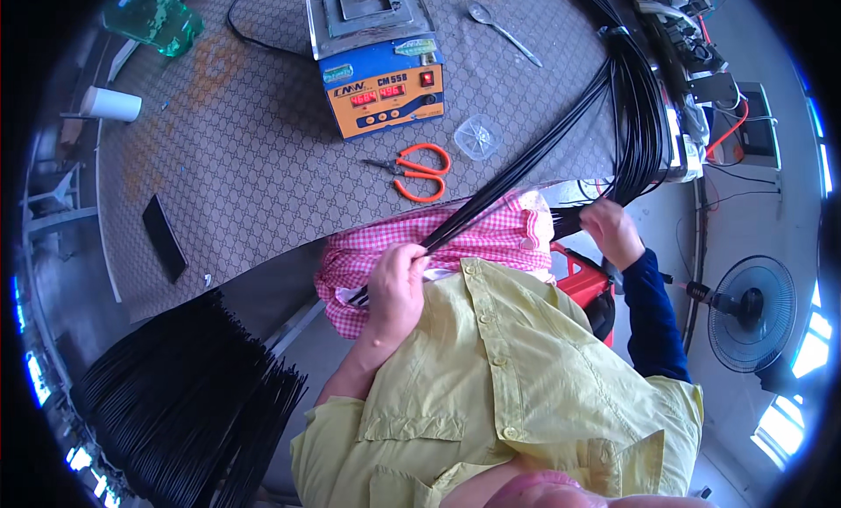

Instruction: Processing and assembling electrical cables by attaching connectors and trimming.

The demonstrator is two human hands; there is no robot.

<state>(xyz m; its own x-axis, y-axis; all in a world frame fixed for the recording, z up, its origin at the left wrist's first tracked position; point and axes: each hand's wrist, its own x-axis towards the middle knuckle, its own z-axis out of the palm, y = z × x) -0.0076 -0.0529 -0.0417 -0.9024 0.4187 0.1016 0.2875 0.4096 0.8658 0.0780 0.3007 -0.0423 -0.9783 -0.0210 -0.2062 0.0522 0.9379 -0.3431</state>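
Observation:
My left hand (397, 291) is closed round a slim bundle of black cables (526, 160) in front of my body. From there the strands stretch up and right across the table to a thicker black cable bundle (638, 114), tied near its top. That thick bundle bends over the table's right front edge. Right beside its hanging lower part is my right hand (615, 235), fingers curled and slightly blurred; what lies in them is hidden. Pink checked cloth (473, 236) covers my lap under the strands.
On the patterned table (254, 184) are orange-handled scissors (420, 172), a clear plastic dish (477, 137), a spoon (504, 33) and a blue-orange solder pot (381, 70). Many black cables (175, 403) hang at lower left. A fan (752, 313) stands right.

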